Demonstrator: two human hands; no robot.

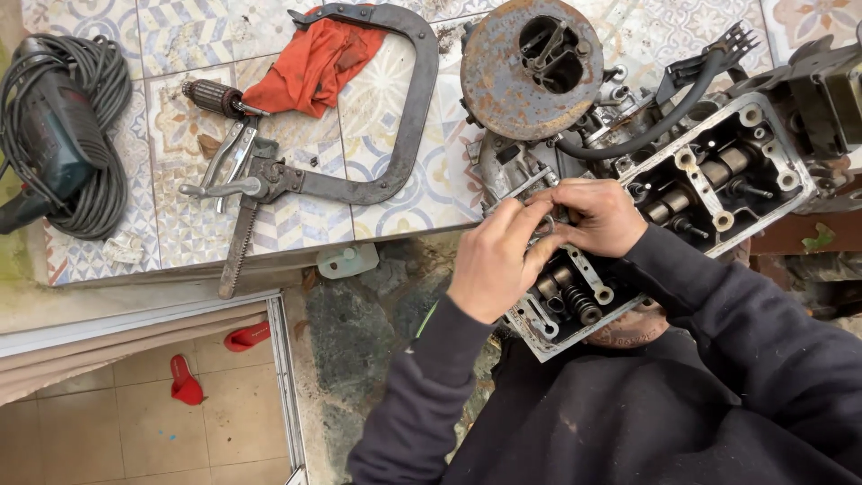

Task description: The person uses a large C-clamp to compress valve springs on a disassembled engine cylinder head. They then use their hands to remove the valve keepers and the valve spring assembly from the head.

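My left hand [489,260] comes up from the lower middle of the view, its back turned toward me, wrist straight, forearm in a dark sleeve angling up from below. My right hand [600,217] reaches in from the right — its sleeved forearm runs down toward the lower right corner. Both hands meet at one spot, fingers [530,211] curled and pinched together, thumbs and fingertips touching or nearly so — I cannot tell what, if anything, sits between them.

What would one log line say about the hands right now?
left hand: pinching small part on cylinder head | right hand: fingertips on same spot | C-shaped clamp tool: lying on tiled table
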